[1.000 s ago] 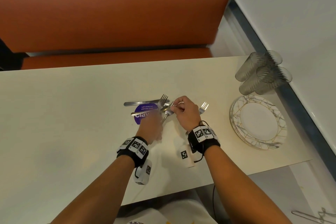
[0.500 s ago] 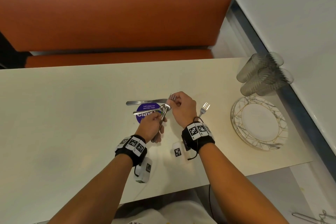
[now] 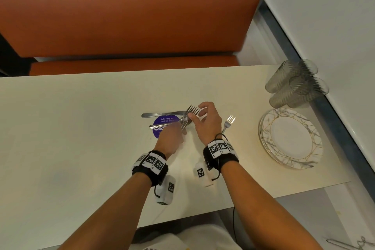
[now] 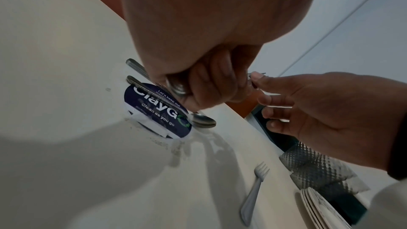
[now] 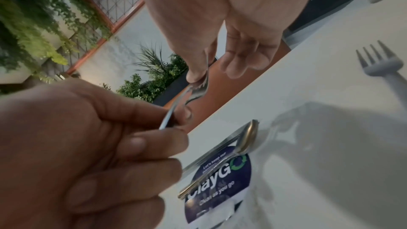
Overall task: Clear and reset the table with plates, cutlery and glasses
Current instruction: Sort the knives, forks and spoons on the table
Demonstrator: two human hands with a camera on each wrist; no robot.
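Holding raised forks (image 3: 189,113) in both hands above the table's (image 3: 81,128) centre.

Left hand (image 3: 169,140) is curled round the fork handles, frame centre in head view; the left-wrist view shows the handle ends bunched in its fist. Right hand (image 3: 207,122) pinches the tine end between thumb and forefinger, other fingers loosely spread. Below them on the table lie a knife (image 3: 160,114) and a spoon (image 4: 203,120), both crossing a round purple sticker (image 3: 160,123). One more fork (image 3: 228,123) lies flat just right of the right hand. Stacked plates (image 3: 290,138) sit at right of frame; grey ribbed glasses (image 3: 294,85) stand above them, by the wall. Orange bench (image 3: 121,16) fills the upper frame.
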